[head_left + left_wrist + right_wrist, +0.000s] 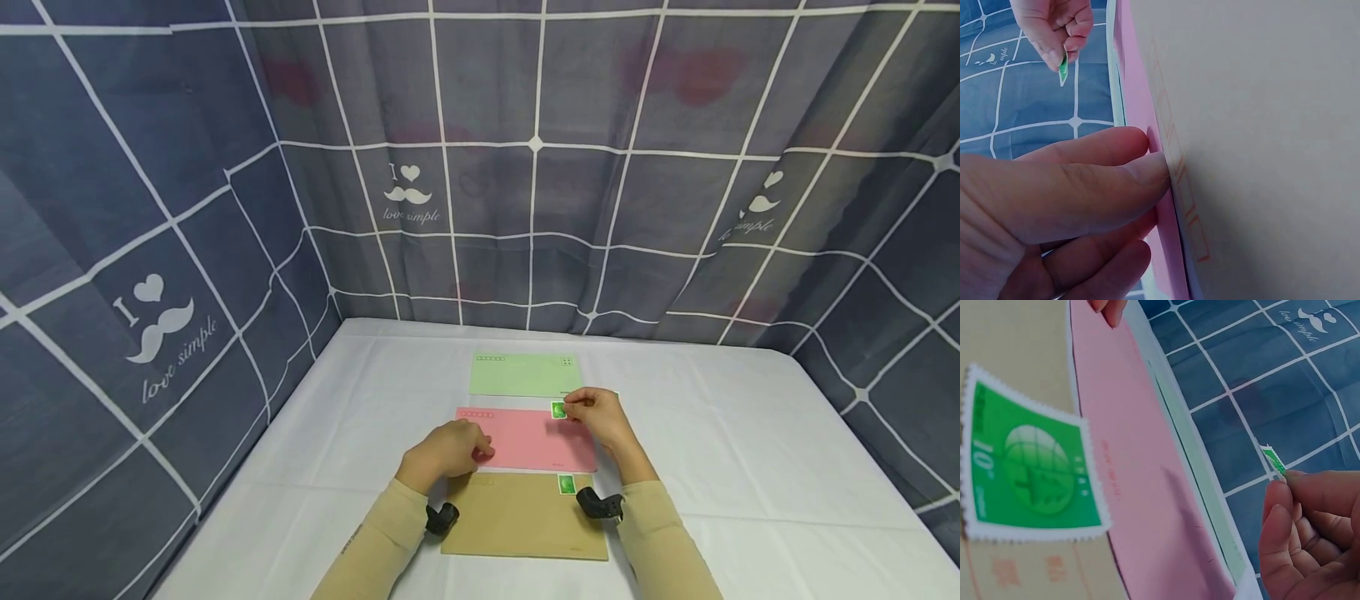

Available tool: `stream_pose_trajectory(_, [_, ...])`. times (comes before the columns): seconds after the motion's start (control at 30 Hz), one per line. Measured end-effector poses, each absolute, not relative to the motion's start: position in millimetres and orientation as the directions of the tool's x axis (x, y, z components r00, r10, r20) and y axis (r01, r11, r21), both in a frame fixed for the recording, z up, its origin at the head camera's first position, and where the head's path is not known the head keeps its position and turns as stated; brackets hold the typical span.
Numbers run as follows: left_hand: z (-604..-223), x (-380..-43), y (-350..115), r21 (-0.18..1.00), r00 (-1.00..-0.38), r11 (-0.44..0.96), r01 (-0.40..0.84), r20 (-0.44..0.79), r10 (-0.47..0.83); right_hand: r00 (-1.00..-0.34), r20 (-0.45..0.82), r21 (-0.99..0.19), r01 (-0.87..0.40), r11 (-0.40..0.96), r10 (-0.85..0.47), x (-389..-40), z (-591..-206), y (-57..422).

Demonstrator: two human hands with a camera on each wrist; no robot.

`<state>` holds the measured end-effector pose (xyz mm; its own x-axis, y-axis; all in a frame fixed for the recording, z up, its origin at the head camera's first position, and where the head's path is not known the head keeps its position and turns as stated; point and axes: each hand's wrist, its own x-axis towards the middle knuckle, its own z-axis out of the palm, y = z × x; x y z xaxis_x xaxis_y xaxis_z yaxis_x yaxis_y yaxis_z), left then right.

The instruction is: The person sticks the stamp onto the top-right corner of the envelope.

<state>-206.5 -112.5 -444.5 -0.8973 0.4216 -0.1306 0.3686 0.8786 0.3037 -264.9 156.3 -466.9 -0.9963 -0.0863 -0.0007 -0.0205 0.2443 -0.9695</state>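
Observation:
My right hand [600, 414] pinches a small green postage stamp [558, 410] between thumb and fingertips. In the right wrist view that stamp [1274, 460] is tilted and raised off the paper. It hovers over the upper right corner of a pink envelope [525, 442]. At the envelope's left part rests my left hand [450, 448], its fingers loosely bent and fingertips touching the paper. Nearer to me lies a brown envelope [517, 521], bearing a green stamp [1035, 462] with a globe-like design at its upper right.
Beyond the pink envelope lies a light green envelope [525, 377] with printed boxes along its top. All rest on a white-covered table [750, 467]. Dark grid-patterned curtains [487, 200] enclose the back and sides. A small pale edge shows behind the right hand, too little to identify.

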Motion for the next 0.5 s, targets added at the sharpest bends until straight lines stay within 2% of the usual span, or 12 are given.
stream_pose_trajectory(0.5, [-445,-206,-113,0.303,-0.9,0.88,0.365,-0.129,0.417,-0.999,-0.022,-0.949,0.01,0.315,-0.034,-270,-485,154])
